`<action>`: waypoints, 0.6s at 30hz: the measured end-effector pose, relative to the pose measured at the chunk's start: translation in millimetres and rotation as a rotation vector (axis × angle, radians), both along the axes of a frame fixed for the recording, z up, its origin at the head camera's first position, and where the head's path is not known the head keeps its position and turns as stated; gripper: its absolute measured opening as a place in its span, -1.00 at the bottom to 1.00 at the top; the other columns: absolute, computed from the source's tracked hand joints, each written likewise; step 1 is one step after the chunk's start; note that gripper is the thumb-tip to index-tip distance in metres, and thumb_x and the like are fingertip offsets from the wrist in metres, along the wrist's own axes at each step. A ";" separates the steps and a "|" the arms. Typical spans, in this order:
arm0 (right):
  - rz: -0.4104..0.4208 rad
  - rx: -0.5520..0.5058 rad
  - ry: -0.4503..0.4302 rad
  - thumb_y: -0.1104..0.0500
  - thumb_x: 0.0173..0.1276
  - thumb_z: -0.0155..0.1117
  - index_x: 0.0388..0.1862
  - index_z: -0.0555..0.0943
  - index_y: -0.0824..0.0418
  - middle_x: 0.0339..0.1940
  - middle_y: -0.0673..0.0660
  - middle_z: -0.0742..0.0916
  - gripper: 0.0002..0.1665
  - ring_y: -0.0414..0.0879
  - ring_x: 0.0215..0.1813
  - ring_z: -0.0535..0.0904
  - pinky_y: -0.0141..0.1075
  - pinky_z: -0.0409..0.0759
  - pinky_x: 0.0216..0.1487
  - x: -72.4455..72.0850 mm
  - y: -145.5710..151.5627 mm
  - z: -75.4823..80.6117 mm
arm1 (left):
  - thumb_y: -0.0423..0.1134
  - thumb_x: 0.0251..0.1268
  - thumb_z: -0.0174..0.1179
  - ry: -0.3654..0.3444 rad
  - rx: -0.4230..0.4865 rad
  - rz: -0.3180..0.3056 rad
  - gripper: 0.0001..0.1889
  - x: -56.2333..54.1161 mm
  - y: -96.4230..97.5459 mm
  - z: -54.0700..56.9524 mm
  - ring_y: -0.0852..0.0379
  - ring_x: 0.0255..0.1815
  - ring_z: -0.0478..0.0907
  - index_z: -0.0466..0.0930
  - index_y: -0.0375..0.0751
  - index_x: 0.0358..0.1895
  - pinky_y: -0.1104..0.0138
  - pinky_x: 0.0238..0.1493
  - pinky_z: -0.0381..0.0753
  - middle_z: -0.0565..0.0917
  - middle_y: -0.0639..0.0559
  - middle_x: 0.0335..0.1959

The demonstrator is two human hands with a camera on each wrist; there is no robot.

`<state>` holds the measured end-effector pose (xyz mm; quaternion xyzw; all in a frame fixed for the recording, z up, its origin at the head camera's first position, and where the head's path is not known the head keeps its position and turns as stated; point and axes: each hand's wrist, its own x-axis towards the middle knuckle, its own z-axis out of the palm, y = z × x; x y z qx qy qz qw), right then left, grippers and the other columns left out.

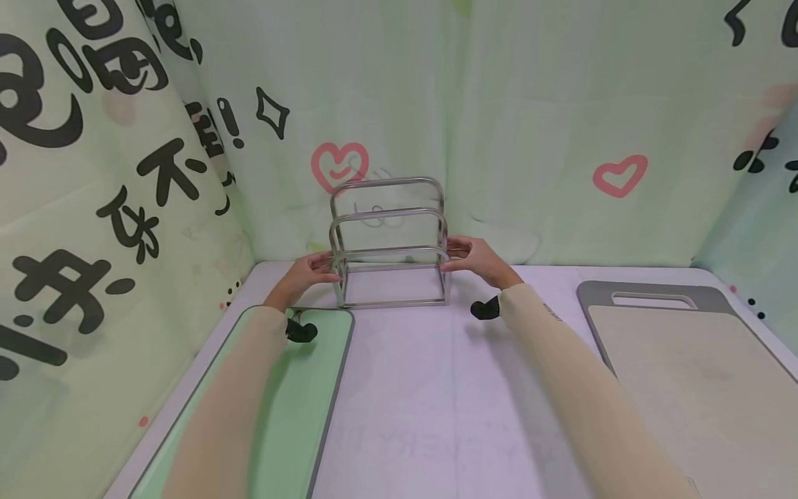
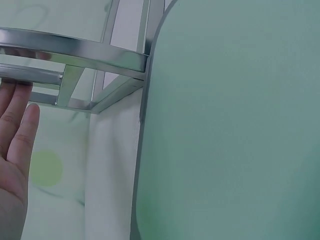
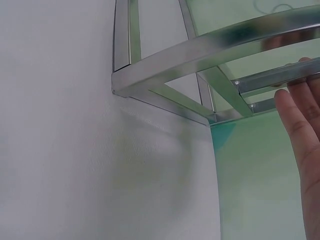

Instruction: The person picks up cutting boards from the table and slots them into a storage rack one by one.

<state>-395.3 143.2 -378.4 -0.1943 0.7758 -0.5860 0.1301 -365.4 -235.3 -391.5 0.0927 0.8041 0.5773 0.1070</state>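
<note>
Count: 1 metal rack (image 1: 393,249) with 3 rounded hoops, 2 boards, 2 hands, 2 sleeved forearms, 2 black objects, one at each wrist. The rack is between the hands, at the far side of the pale table (image 1: 399,402); whether its whole base bears on the tabletop is not clear. Left hand (image 1: 309,270) is at the rack's left side, forearm reaching forward over the green board (image 1: 308,374), whose far corner lies just beside the rack's foot. Right hand (image 1: 475,258) is at the rack's right side, forearm slanting inward from the lower right; the beige board with grey rim (image 1: 698,367) lies outward of it, well apart. Each hand pinches its side of the rack near the front hoop, thumb toward the person, fingers reaching behind the metal; the wrist views cut off part of each hand. Left black object (image 1: 302,331) and right black object (image 1: 485,309) sit on the inner side of the wrists. Rack is upright, hoop openings facing the person; top bars run hand to hand, hoops ranked one behind another, away from the person. Longest overall axis: cannot tell.
</note>
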 end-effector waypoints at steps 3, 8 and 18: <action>-0.006 0.012 0.005 0.38 0.16 0.32 0.42 0.16 0.38 0.37 0.36 0.39 -0.12 0.15 0.42 0.28 -0.01 0.25 0.42 0.6 4.0 0.4 | -0.36 0.22 0.22 -0.003 -0.008 0.005 -0.26 -0.6 3.4 0.2 -0.16 0.42 0.23 0.07 -0.32 0.44 0.05 0.44 0.18 0.22 -0.24 0.44; -0.015 0.025 0.013 0.37 0.14 0.34 0.42 0.15 0.38 0.38 0.35 0.38 -0.11 0.14 0.42 0.27 -0.01 0.24 0.42 0.0 9.1 -0.6 | -0.38 0.22 0.22 0.003 -0.011 0.007 -0.27 -0.7 9.0 1.3 -0.15 0.42 0.23 0.08 -0.33 0.43 0.06 0.43 0.20 0.23 -0.24 0.43; -0.012 0.031 0.000 0.35 0.15 0.34 0.41 0.16 0.37 0.39 0.34 0.37 -0.12 0.15 0.44 0.25 0.01 0.20 0.44 -0.3 22.0 -0.9 | -0.38 0.21 0.23 0.004 -0.003 0.007 -0.27 -1.4 21.9 2.8 -0.14 0.42 0.23 0.10 -0.34 0.42 0.07 0.41 0.23 0.26 -0.25 0.41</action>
